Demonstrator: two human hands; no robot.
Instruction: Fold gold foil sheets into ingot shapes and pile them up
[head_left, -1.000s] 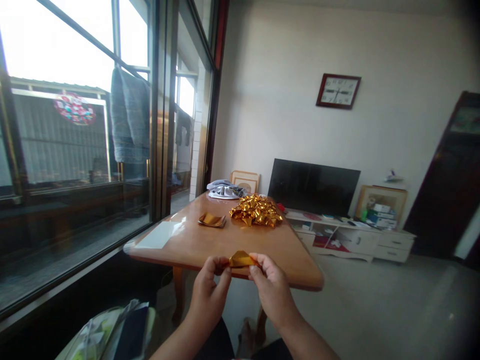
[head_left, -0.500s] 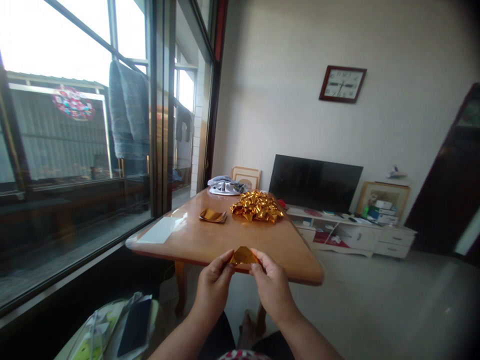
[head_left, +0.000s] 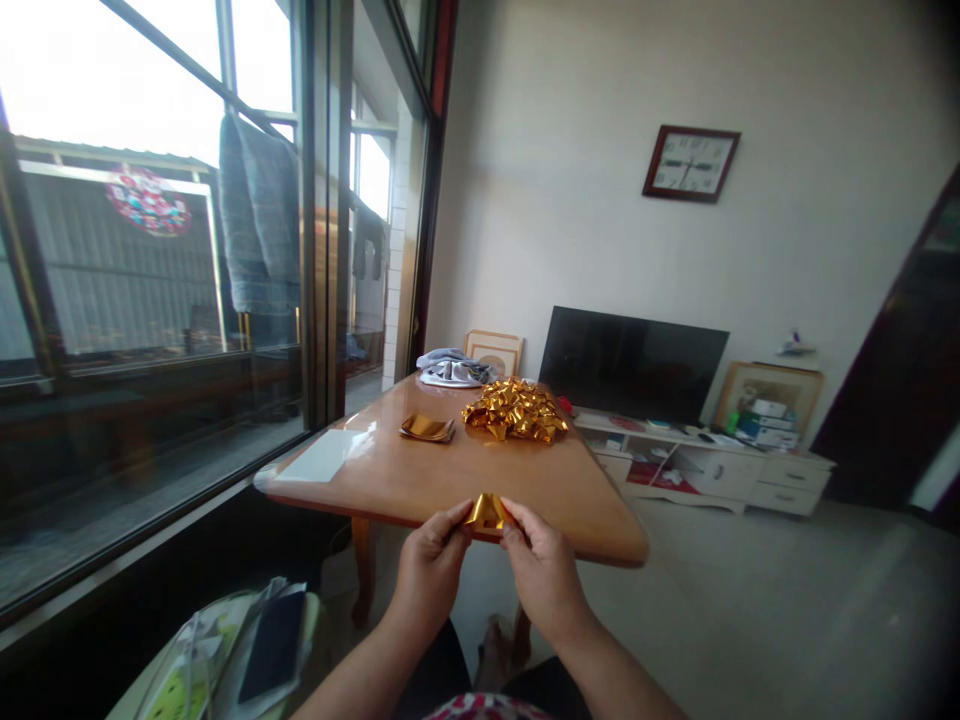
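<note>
Between my two hands is a small folded piece of gold foil paper (head_left: 488, 511), held just in front of the table's near edge. My left hand (head_left: 435, 555) pinches its left end between thumb and fingers. At the right end, my right hand (head_left: 541, 558) grips it the same way. Beyond them on the wooden table (head_left: 420, 495) lies a flat stack of gold foil sheets (head_left: 427, 429). To the right of that stack is a heap of folded gold foil pieces (head_left: 516, 411).
A pale sheet (head_left: 319, 457) lies at the table's left corner, and folded cloth (head_left: 454, 368) at its far end. Low on the left, a dark phone (head_left: 272, 648) rests on a stool with plastic bags. A television (head_left: 634, 362) stands on a white cabinet (head_left: 720, 475).
The foil piece between my hands has drawn slightly narrower and now bulges upward, catching more light. My hands keep their grip and have barely moved. The view has shifted slightly.
</note>
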